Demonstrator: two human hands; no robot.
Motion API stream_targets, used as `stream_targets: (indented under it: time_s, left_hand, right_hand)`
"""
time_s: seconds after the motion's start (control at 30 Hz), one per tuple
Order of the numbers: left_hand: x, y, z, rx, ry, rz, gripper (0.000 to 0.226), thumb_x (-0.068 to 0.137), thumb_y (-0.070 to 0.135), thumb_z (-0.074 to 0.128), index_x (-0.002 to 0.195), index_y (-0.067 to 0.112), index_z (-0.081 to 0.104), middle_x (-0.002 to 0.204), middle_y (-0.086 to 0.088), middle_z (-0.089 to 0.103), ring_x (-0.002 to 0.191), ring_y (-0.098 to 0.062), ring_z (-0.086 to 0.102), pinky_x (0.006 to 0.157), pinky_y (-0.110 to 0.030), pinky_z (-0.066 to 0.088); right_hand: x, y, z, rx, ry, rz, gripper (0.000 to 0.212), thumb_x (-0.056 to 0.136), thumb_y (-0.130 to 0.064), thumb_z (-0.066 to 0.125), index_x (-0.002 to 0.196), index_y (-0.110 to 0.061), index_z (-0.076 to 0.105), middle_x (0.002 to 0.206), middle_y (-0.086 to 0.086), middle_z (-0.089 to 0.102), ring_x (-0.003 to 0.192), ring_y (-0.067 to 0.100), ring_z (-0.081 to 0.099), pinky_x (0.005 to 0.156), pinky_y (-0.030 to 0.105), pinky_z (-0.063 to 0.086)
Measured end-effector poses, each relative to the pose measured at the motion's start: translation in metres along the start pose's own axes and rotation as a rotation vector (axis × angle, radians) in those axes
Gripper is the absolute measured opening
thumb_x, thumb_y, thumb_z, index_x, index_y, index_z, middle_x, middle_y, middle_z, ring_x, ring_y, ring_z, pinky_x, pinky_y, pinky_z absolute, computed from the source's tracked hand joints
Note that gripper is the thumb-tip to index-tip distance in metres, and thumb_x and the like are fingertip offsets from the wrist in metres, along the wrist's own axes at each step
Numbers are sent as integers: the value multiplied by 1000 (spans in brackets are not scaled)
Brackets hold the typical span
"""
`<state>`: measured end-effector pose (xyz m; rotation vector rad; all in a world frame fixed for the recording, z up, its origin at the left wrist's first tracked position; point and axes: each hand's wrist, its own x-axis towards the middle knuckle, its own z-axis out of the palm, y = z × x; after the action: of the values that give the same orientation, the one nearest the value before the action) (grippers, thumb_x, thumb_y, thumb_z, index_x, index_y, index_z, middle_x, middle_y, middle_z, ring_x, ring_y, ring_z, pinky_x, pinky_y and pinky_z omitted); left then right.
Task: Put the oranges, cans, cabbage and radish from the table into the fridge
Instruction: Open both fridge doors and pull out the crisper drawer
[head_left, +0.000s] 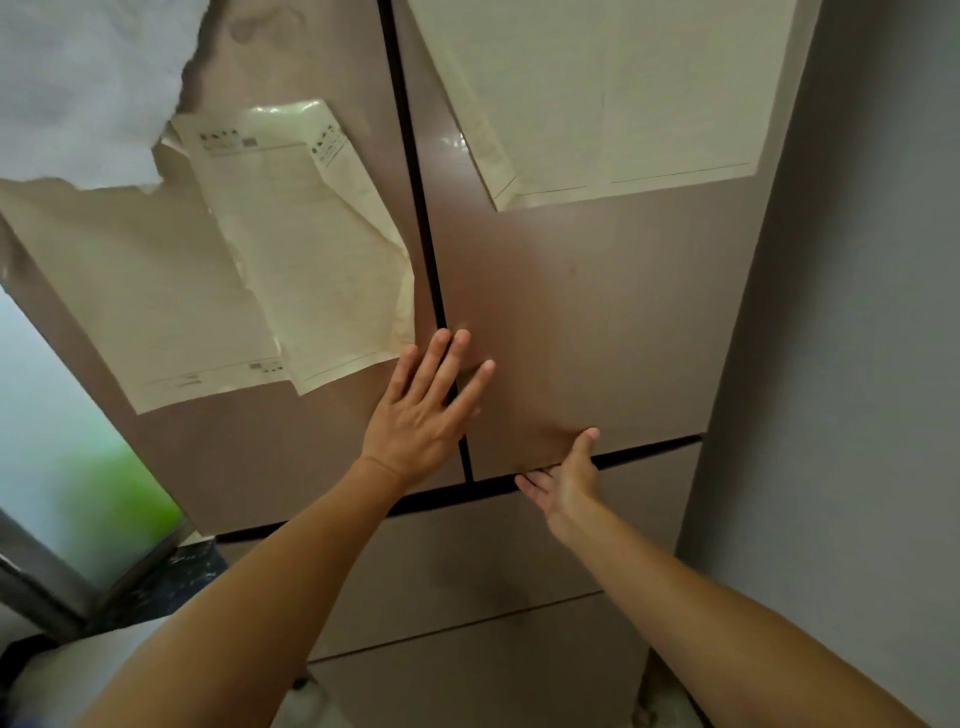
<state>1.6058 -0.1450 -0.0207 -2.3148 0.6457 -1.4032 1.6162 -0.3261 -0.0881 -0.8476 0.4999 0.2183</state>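
The pinkish-brown fridge (613, 322) fills the view, and both of its upper doors look closed. My left hand (421, 410) lies flat with straight fingers across the dark seam between the left door (249, 457) and the right door (597, 312). At the right door's bottom edge is my right hand (563, 480). Its thumb touches the door's front and its fingers stretch along the dark gap below. Neither hand holds anything. No oranges, cans, cabbage or radish are in view.
Cream paper sheets (311, 244) and peeling white film (78, 88) cover the upper doors. Two drawer fronts (467, 561) sit below the doors. A grey wall (857, 364) stands close on the right. A window and a dark sill (171, 577) are at the left.
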Motion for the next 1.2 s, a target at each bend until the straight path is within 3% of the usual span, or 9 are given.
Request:
stream_targets:
  time_s: [0.17,0.27,0.47,0.6,0.73,0.87,1.0,1.1,1.2]
  left_hand:
    - [-2,2,-24,-87,-51,42,52,98,31,51,146,17,37,156,-17,18,145,-32,17,115,-54,21]
    - [-3,6,-49,-123,-76,133,52,97,29,51,146,15,38,156,-16,16,146,-32,15,113,-56,24]
    - [1,44,-116,-234,-138,302,59,93,26,47,148,15,29,159,-13,6,147,-32,3,117,-53,15]
    - [-1,72,-147,-312,-225,217,60,95,30,49,148,12,27,158,-19,13,146,-34,11,117,-47,20]
    - [-1,82,-169,-363,-267,133,54,92,27,53,141,10,39,152,-20,31,141,-35,29,111,-46,30]
    - [20,90,-185,-452,-270,20,49,91,23,56,136,8,45,148,-21,37,136,-36,37,107,-49,39]
    - [57,96,-190,-592,-262,-190,46,95,25,50,137,8,43,143,-16,42,130,-31,41,105,-44,37]
    - [75,106,-177,-608,-439,-211,42,96,30,45,134,13,44,132,-11,47,117,-28,47,95,-42,41]
    - [80,124,-161,-611,-615,-184,44,96,36,45,135,16,41,138,-12,41,122,-30,44,98,-45,40]
  right_hand:
    - [-15,-1,-9,-77,-13,1,70,91,-69,27,130,-15,49,115,13,64,89,28,64,61,32,49]
    - [-29,2,-20,-104,-25,-12,69,92,-68,29,128,-13,51,112,11,65,87,27,64,60,31,48]
    - [-76,4,-61,-136,-17,-97,51,97,-55,37,129,-18,50,117,10,61,101,27,59,83,45,52]
    - [-116,-9,-98,-194,61,-161,30,98,-44,46,112,-20,60,109,13,67,100,31,65,89,53,53]
    - [-150,-25,-144,-208,177,-216,30,98,-36,50,120,-19,60,114,13,66,100,28,64,72,38,55]
    - [-188,-53,-184,-299,287,-258,27,101,-31,45,115,-13,60,103,12,64,89,27,63,65,37,52]
    - [-223,-74,-210,-791,597,-660,29,95,-25,56,117,-6,59,105,10,62,95,27,59,85,36,50]
    - [-247,-84,-207,-1139,540,-1054,23,94,-22,57,116,-15,59,105,0,56,96,18,55,79,29,46]
    - [-246,-100,-201,-1583,446,-1419,28,86,-20,65,113,-12,62,111,5,59,102,22,55,82,37,53]
